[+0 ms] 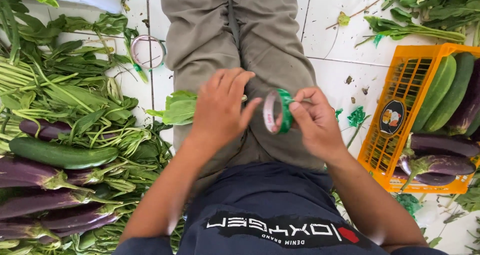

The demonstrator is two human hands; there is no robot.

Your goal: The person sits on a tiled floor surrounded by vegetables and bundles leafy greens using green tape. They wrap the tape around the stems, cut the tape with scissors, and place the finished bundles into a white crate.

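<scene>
My right hand [314, 126] grips a small roll of green tape [278, 110] over my lap, thumb and fingers on its rim. My left hand [220, 108] rests on a bunch of leafy greens [178, 108] lying across my thigh, fingers curled over it, its fingertips close to the tape roll. My khaki trouser legs [235, 30] stretch away over the white tiled floor.
Left: a heap of leafy greens [65, 85], a cucumber [60, 153], several purple eggplants [35, 185], a second tape roll [147, 51]. Right: an orange crate [400, 85] with cucumbers and eggplants, more greens [430, 10] behind it. Green scraps [357, 117] litter the tiles.
</scene>
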